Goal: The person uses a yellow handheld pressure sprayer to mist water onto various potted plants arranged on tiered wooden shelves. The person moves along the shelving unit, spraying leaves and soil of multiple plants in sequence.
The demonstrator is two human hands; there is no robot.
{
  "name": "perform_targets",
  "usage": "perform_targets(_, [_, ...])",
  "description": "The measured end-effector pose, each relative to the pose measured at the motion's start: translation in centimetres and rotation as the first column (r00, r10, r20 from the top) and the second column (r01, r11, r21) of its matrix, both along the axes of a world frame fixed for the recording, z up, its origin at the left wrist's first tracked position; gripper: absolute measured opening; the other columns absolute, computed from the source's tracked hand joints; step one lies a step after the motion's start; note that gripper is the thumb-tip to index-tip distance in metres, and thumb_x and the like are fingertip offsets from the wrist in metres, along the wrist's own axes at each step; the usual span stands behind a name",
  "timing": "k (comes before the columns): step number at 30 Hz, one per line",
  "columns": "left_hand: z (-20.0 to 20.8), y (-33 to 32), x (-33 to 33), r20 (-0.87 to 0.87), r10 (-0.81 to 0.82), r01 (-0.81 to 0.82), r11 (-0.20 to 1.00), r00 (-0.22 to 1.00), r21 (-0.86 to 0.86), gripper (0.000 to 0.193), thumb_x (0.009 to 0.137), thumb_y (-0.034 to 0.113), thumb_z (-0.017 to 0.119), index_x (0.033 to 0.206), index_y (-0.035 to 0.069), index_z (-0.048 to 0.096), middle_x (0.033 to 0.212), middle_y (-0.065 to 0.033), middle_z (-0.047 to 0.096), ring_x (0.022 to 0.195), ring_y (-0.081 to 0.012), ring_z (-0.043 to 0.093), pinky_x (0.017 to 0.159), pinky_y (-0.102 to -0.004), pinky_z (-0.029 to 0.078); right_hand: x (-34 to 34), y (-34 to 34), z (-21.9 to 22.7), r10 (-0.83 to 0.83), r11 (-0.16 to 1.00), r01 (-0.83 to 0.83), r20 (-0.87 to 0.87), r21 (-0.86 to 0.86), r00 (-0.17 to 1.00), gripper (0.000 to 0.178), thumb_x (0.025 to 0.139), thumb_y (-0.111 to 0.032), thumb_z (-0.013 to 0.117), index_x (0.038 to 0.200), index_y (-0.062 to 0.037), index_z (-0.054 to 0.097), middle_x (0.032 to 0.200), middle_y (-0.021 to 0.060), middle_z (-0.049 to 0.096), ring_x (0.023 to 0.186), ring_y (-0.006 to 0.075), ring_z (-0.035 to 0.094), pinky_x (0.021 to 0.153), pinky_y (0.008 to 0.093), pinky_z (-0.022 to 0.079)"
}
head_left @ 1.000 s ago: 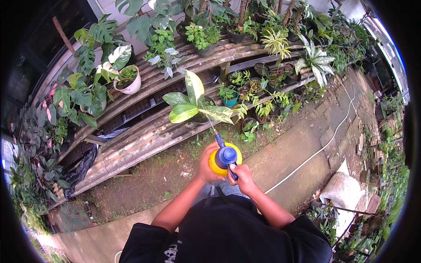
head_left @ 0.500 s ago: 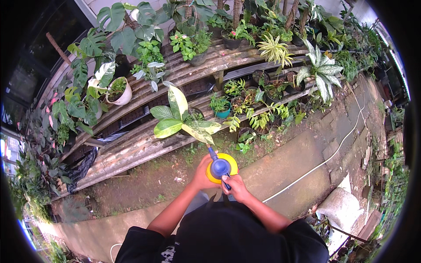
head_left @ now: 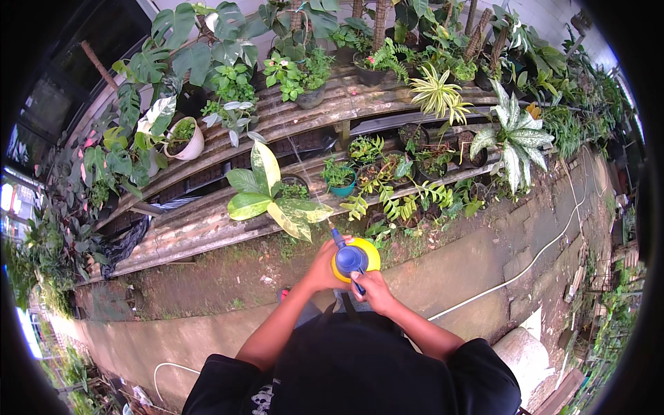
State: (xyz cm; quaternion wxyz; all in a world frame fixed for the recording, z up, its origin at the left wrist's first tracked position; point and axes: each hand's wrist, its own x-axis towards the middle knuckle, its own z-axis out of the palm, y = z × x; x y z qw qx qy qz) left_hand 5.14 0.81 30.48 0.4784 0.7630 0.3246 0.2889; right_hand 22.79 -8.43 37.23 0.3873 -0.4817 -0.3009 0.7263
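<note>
Both my hands are on a yellow spray bottle [head_left: 374,253] with a blue pump head [head_left: 351,260]. My left hand [head_left: 324,268] wraps round the bottle's left side, its fingers partly hidden behind it. My right hand [head_left: 373,287] is closed on the dark blue handle at the near side, thumb on top. The blue nozzle [head_left: 337,236] points away from me, toward the bench. A faint thin streak runs from near its tip up across the bench. Just left of the nozzle spreads a potted plant with broad yellow-green variegated leaves [head_left: 265,169].
A tiered, weathered bench [head_left: 200,238] crosses ahead, bearing many potted plants. Among them are a teal pot [head_left: 340,181], a white pot [head_left: 185,140] and a silvery-leaved plant [head_left: 515,138]. A pale hose [head_left: 503,282] lies on the paving at right. A whitish sack [head_left: 523,356] lies at lower right.
The view has shifted a little. The nozzle now sits farther right of the variegated plant's leaf tip, and the faint streak shows more plainly. Both hands keep their hold on the spray bottle.
</note>
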Motion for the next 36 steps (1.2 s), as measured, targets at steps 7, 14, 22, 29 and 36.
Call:
perform_targets(7, [-2.0,0.9,-0.6,-0.105,0.008,-0.016,0.997,0.994,-0.071,0.104,0.048,0.041,0.098,0.137,0.008,0.055,0.140,-0.0159,0.054,0.135,-0.0369,0.047,0.115,-0.0484,0.034,-0.2,1.9,-0.9,-0.030,0.999,0.027,-0.066,-0.044,0.997,0.053,0.102,-0.041,0.050,0.058,-0.0099,0.049,0.051,-0.0014,0.042,0.045,0.0106,0.037,0.046,0.0284,0.027])
perform_targets(14, [-6.5,-0.1,-2.9,0.012,-0.027,0.029,0.953,1.000,-0.303,0.099,0.054,0.031,0.098,0.139,0.007,0.053,0.139,-0.0145,0.054,0.130,-0.0315,0.053,0.112,-0.0437,0.040,-2.4,3.1,-2.1,0.095,0.982,-0.085,0.052,-0.170,0.994,0.054,0.099,-0.046,0.050,0.058,-0.0116,0.046,0.049,-0.0004,0.039,0.041,0.0114,0.036,0.043,0.0286,0.024])
perform_targets(22, [-7.4,-2.9,-9.1,0.076,0.034,-0.006,0.941,0.996,-0.339,0.094,0.057,0.033,0.097,0.136,0.007,0.055,0.139,-0.0138,0.054,0.131,-0.0315,0.052,0.113,-0.0454,0.038,-8.6,1.8,-0.8,0.115,0.973,-0.099,0.068,-0.208,0.991,0.055,0.102,-0.044,0.047,0.059,-0.0091,0.045,0.050,-0.0006,0.036,0.042,0.0101,0.029,0.044,0.0280,0.021])
perform_targets(29, [-5.8,-3.0,-14.6,0.017,0.087,-0.085,0.993,0.996,-0.077,0.093,0.056,0.043,0.096,0.132,0.005,0.058,0.135,-0.0183,0.056,0.129,-0.0372,0.052,0.112,-0.0484,0.038,-14.2,1.1,-0.2,0.041,0.979,-0.033,0.038,-0.199,0.998,0.055,0.101,-0.044,0.048,0.058,-0.0098,0.045,0.049,-0.0012,0.035,0.042,0.0106,0.028,0.044,0.0285,0.019])
perform_targets(36, [-7.2,-3.1,-19.2,0.120,0.169,-0.195,0.948,0.978,0.251,0.094,0.054,0.055,0.091,0.123,0.000,0.061,0.128,-0.0216,0.060,0.119,-0.0423,0.057,0.103,-0.0508,0.044,-18.9,-0.4,-1.2,-0.029,0.989,0.030,0.005,-0.147,1.000,0.057,0.101,-0.047,0.051,0.057,-0.0106,0.047,0.049,-0.0022,0.038,0.042,0.0097,0.032,0.044,0.0282,0.022])
